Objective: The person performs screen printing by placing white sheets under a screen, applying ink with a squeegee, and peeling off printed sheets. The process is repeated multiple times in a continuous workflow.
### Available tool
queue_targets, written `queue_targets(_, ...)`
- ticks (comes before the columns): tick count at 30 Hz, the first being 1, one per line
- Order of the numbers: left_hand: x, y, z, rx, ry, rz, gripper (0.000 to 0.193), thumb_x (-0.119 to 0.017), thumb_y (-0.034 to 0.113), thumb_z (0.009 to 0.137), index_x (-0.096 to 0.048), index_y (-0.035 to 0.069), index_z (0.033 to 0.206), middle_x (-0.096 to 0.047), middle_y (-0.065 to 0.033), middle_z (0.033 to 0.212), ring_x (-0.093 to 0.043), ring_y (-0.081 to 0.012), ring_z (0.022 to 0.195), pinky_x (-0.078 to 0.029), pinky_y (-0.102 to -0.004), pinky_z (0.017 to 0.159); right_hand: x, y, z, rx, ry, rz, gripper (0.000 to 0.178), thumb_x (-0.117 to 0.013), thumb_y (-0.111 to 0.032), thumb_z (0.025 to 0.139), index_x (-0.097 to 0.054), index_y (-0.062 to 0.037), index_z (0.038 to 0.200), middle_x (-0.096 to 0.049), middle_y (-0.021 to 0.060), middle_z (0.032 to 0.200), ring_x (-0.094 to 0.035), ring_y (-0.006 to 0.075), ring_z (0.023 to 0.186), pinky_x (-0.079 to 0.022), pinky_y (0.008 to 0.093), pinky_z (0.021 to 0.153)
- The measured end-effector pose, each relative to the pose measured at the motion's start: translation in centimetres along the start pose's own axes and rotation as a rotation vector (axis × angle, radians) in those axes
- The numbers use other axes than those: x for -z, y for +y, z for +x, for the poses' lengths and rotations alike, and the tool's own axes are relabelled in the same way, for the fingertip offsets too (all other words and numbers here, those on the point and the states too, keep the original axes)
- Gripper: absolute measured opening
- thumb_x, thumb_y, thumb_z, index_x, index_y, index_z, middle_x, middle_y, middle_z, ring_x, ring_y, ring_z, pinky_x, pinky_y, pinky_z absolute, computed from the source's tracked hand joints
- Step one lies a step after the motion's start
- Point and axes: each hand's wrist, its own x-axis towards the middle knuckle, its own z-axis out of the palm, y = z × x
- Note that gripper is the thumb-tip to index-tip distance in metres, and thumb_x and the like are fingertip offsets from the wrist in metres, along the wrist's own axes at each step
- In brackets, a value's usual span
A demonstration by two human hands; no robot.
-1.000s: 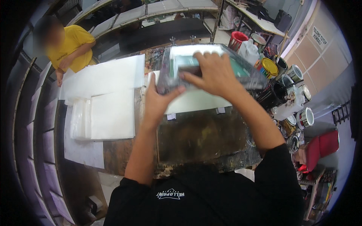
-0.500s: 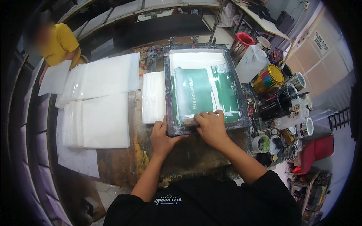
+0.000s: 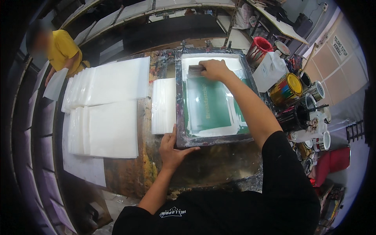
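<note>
A silk screen (image 3: 209,105) with green mesh and a dark, ink-stained frame lies on the worktable. At its far end my right hand (image 3: 215,70) is closed round a squeegee (image 3: 195,71), which rests on the mesh beside a band of white ink (image 3: 188,61). White ink streaks also run down the mesh's right side and along its near edge. My left hand (image 3: 171,150) sits at the near-left corner of the frame, fingers against the left side and thumb spread along the front edge. What lies beneath the screen is hidden.
Left of the screen lie a narrow stack of white plastic sheets (image 3: 163,105) and two larger stacks (image 3: 117,131). Paint cans (image 3: 288,88), a white jug (image 3: 267,66) and a red bucket (image 3: 259,49) crowd the right. A person in yellow (image 3: 64,51) is at far left.
My right hand has moved from the screen's near edge to its far end with the squeegee. My left hand stays at the near-left corner. The view has shifted slightly.
</note>
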Motion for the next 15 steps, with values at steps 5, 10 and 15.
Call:
queue_targets(5,-0.1,0.3,-0.3,0.029,-0.041,-0.101,0.116,-0.100,0.047,0.063,-0.050,-0.003,0.155,-0.074,-0.0188,0.105,-0.071,-0.0328,0.095,-0.055,-0.0419,0.087,-1.6,-1.4,-2.3,-0.015,0.091,-0.130,0.039,-0.068,-0.030,0.093,-0.063,-0.0176,0.130,-0.070,0.0092,0.120,-0.068,0.0316,0.117,-0.046,0.0609,0.097)
queue_targets(10,0.3,0.4,-0.4,0.053,-0.080,-0.073,0.114,-0.100,0.043,0.066,-0.048,-0.006,0.155,-0.075,-0.0211,0.112,-0.072,-0.0360,0.100,-0.054,-0.0425,0.091,-0.7,-5.0,-12.3,0.011,0.061,-0.072,0.039,-0.071,-0.027,0.089,-0.063,-0.0141,0.124,-0.070,0.0100,0.115,-0.068,0.0323,0.110,-0.047,0.0571,0.092)
queue_targets(15,0.3,0.6,-0.1,0.110,-0.124,-0.203,0.109,-0.099,0.037,0.071,-0.046,-0.009,0.155,-0.074,-0.0222,0.120,-0.072,-0.0300,0.110,-0.055,-0.0391,0.098,1.3,-8.5,-22.9,-0.001,-0.002,-0.040,0.044,-0.074,-0.038,0.090,-0.061,-0.0055,0.117,-0.067,0.0133,0.108,-0.068,0.0332,0.107,-0.049,0.0532,0.086)
